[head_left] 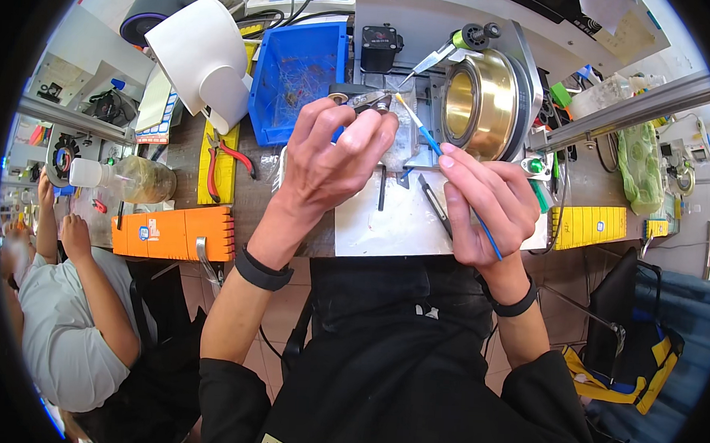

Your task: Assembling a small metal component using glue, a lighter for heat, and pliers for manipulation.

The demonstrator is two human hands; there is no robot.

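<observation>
My right hand is closed round a thin blue brush, held like a pen, with its pale tip slanting up and left. Close to that tip, my left hand has its fingers curled and pinched together at a small dark metal fixture with round knobs. What those fingertips grip is hidden behind the hand. A pointed tool with a green and black handle aims its metal tip down toward the same spot. Right of it stands a large brass-coloured ring on a mount.
A blue bin with thin scraps stands behind my left hand. Red-handled pliers lie left, near a clear bottle and an orange bin edge. Tweezers rest on a white sheet. Another person sits at left.
</observation>
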